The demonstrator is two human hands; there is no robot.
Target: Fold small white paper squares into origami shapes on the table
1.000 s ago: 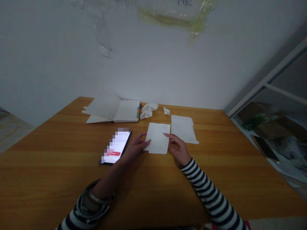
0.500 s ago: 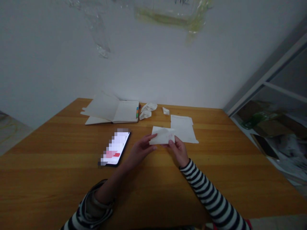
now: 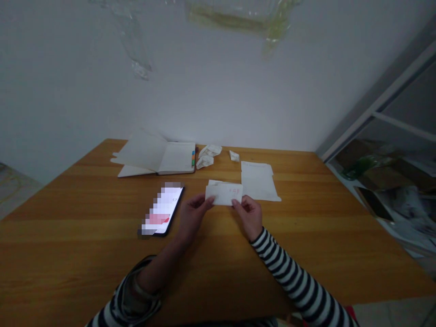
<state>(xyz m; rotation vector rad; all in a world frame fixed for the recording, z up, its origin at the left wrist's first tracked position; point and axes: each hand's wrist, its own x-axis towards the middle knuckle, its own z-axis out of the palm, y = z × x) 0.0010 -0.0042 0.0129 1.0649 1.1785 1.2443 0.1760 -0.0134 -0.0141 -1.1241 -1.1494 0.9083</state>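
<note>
A small folded piece of white paper (image 3: 223, 194) is held up over the table between both hands, with faint reddish marks on its right part. My left hand (image 3: 193, 215) pinches its lower left corner, thumb in front. At the lower right corner, my right hand (image 3: 250, 215) grips it the same way. The fingers behind the paper are hidden. Just behind and to the right lies a flat white sheet (image 3: 260, 181) with uneven edges. A phone (image 3: 162, 210) with a lit, partly blurred screen rests to the left of my left hand.
An open notebook (image 3: 177, 158) with coloured tabs lies at the back left. Crumpled paper (image 3: 206, 156) and a small paper scrap (image 3: 234, 156) sit near the wall. Right of the wooden table (image 3: 306, 254), a shelf (image 3: 402, 168) holds assorted items.
My left hand has closed onto the paper's lower left corner, its fingers now behind it. The paper looks folded over and has shifted slightly left along with my right hand.
</note>
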